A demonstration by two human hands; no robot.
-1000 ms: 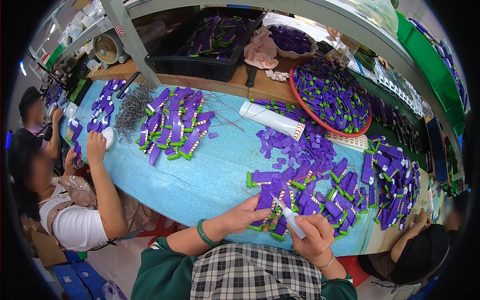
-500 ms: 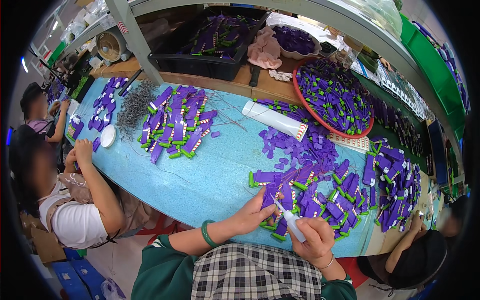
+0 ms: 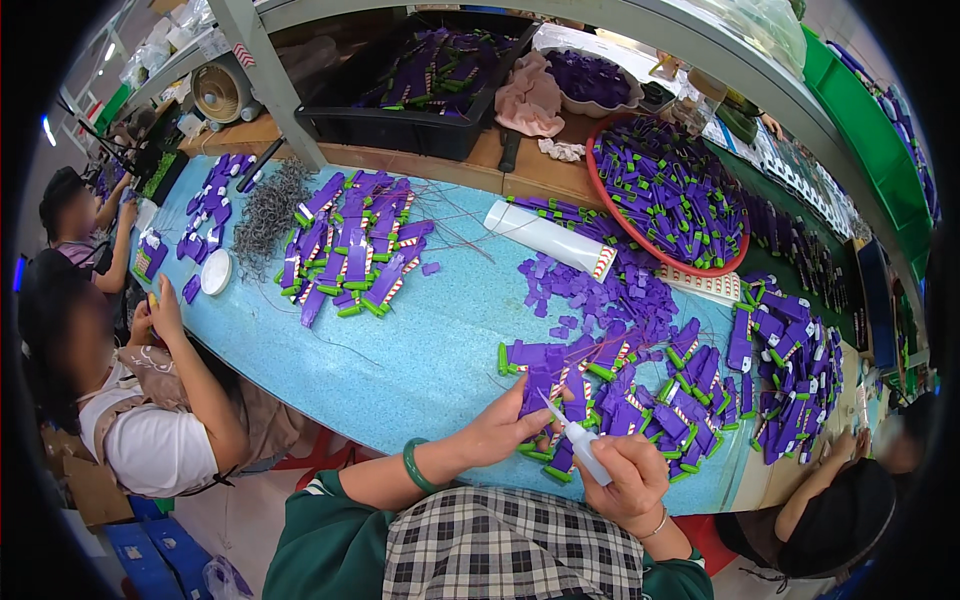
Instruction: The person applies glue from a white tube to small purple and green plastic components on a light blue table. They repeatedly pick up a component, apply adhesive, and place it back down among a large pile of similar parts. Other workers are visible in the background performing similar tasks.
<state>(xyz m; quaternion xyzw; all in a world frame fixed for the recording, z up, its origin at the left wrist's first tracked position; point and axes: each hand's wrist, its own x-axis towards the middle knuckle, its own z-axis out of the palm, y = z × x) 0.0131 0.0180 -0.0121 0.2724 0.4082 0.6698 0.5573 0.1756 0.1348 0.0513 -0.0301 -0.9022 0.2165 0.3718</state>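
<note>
My left hand (image 3: 502, 428), a green bangle at its wrist, pinches a flat purple piece (image 3: 537, 388) between thumb and fingers. In my right hand (image 3: 634, 478) is a small white squeeze bottle (image 3: 588, 452) with a thin pointed nozzle. It is tilted, its tip close to the purple piece; whether they touch I cannot tell. Beyond and to the right of my hands lies a heap of purple parts with green ends and striped strips (image 3: 690, 405). Small loose purple pieces (image 3: 590, 290) are scattered behind it.
A white rolled sheet (image 3: 548, 240) lies near a red round basket (image 3: 742, 250) of purple and green parts. Farther left are another pile of parts (image 3: 350, 240), tangled wire (image 3: 272, 215) and a white round lid (image 3: 216, 272). Co-workers sit at left (image 3: 160, 440) and right (image 3: 835, 510).
The bottle's nozzle tip has shifted slightly left and up along the purple piece. My left hand stays nearly in place. The co-worker at left has moved their hands slightly.
</note>
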